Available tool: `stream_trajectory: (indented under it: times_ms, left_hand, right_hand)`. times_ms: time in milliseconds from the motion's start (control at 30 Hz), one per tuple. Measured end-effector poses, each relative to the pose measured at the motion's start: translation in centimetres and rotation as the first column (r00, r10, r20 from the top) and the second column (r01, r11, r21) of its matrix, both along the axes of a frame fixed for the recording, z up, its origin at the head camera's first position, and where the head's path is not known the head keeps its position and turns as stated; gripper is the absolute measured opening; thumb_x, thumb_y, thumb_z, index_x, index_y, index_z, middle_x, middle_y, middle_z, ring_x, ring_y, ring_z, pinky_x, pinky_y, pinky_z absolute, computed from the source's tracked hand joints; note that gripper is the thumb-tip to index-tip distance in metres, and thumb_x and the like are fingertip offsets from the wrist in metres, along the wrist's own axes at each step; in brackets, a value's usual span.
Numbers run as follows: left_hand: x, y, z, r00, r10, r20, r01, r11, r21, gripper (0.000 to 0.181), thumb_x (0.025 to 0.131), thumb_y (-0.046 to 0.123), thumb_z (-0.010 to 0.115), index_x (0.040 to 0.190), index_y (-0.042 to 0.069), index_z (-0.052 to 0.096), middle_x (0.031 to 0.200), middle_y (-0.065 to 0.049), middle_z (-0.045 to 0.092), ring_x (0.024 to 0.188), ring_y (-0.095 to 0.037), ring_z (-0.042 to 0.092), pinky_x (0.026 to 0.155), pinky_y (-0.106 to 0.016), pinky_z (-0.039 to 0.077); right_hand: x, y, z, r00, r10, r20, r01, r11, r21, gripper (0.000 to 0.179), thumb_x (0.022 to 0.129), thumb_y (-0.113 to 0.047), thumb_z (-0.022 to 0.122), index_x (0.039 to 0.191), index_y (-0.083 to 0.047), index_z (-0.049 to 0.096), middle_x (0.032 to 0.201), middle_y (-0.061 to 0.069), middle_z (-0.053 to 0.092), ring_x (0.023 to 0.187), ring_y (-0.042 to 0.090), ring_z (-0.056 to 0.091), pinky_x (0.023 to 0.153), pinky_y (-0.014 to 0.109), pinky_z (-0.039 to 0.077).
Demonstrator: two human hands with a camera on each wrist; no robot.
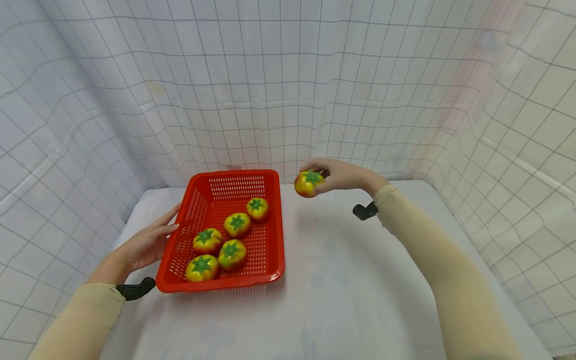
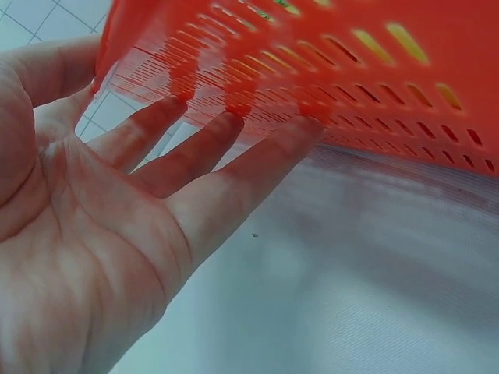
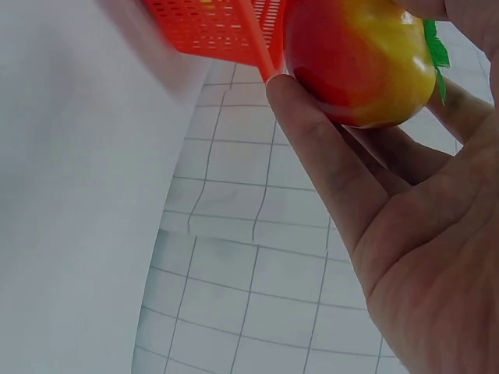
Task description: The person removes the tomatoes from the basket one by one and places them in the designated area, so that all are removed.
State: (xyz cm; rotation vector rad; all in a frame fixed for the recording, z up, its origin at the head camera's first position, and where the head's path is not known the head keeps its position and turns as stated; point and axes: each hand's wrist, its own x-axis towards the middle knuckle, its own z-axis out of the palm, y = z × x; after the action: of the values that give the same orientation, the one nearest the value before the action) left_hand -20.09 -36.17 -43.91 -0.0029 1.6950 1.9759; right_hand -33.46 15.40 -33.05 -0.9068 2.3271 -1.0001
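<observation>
My right hand (image 1: 344, 175) holds a red-and-yellow toy tomato (image 1: 308, 184) with a green star-shaped leaf top, above the table and just right of the basket. In the right wrist view, fingers and thumb grip the tomato (image 3: 362, 58) from its sides. At the left stands a red perforated plastic basket (image 1: 280, 235) with several similar toy tomatoes (image 1: 231, 254) inside, mostly toward its front and right. My left hand (image 1: 146, 245) is at the basket's left side. In the left wrist view its nearly straight fingers (image 2: 257, 167) touch the basket's outer wall (image 2: 374, 78) with their tips.
A white cloth covers the table (image 1: 342, 300). White sheeting with a dark grid (image 1: 288, 80) hangs behind and along both sides. A black wrist mount (image 1: 364, 211) juts from the right sleeve, and another black mount (image 1: 136, 289) from the left one.
</observation>
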Motion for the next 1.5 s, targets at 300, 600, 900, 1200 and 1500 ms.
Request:
stream_trajectory:
  times_ms: [300,600,900,1200,1500]
  left_hand:
    - [0.1,0.0,-0.1,1.0,-0.003,-0.006,0.003,1.0,-0.002,0.067,0.113,0.027,0.036,0.162,0.045,-0.006,0.166,-0.012,0.008,0.122,-0.018,0.061,0.099,-0.053,0.051]
    - [0.1,0.0,-0.1,1.0,0.001,-0.009,-0.001,1.0,-0.006,0.066,0.113,0.028,0.036,0.162,0.046,-0.004,0.165,-0.011,0.01,0.121,-0.018,0.062,0.098,-0.054,0.051]
    - [0.2,0.1,-0.2,1.0,0.001,-0.015,-0.001,1.0,-0.008,0.066,0.113,0.028,0.036,0.162,0.046,-0.004,0.166,-0.012,0.01,0.121,-0.019,0.062,0.098,-0.055,0.051]
    - [0.2,0.0,-0.2,1.0,0.001,-0.015,-0.001,1.0,-0.007,0.066,0.113,0.028,0.036,0.162,0.045,-0.005,0.165,-0.012,0.01,0.121,-0.019,0.063,0.098,-0.055,0.051]
    - [0.2,0.0,-0.3,1.0,0.004,-0.019,-0.005,1.0,-0.009,0.066,0.113,0.028,0.036,0.162,0.045,-0.004,0.165,-0.011,0.012,0.121,-0.018,0.063,0.098,-0.054,0.051]
  right_hand:
    - [-0.2,3.2,-2.2,0.996,-0.081,0.03,0.08,0.995,0.055,0.055,0.087,-0.032,0.079,0.138,-0.034,0.059,0.123,0.001,0.062,0.112,0.025,0.056,0.094,0.045,0.051]
    - [0.1,5.6,-5.1,0.987,-0.145,0.074,0.14,0.988,0.065,0.059,0.087,-0.029,0.079,0.141,-0.036,0.057,0.123,0.002,0.062,0.114,0.025,0.055,0.098,0.045,0.045]
    - [0.3,7.5,-7.9,0.98,-0.193,0.057,0.187,0.978,0.095,0.06,0.087,-0.032,0.079,0.142,-0.036,0.057,0.134,-0.004,0.057,0.12,0.026,0.05,0.103,0.049,0.041]
    - [0.3,8.7,-10.5,0.975,-0.213,0.06,0.204,0.971,0.129,0.06,0.086,-0.034,0.08,0.142,-0.034,0.058,0.14,-0.002,0.054,0.125,0.027,0.048,0.108,0.052,0.037]
    - [0.3,9.6,-11.9,0.972,-0.228,0.066,0.216,0.966,0.144,0.064,0.086,-0.035,0.08,0.145,-0.029,0.056,0.146,0.007,0.051,0.126,0.027,0.048,0.109,0.054,0.035]
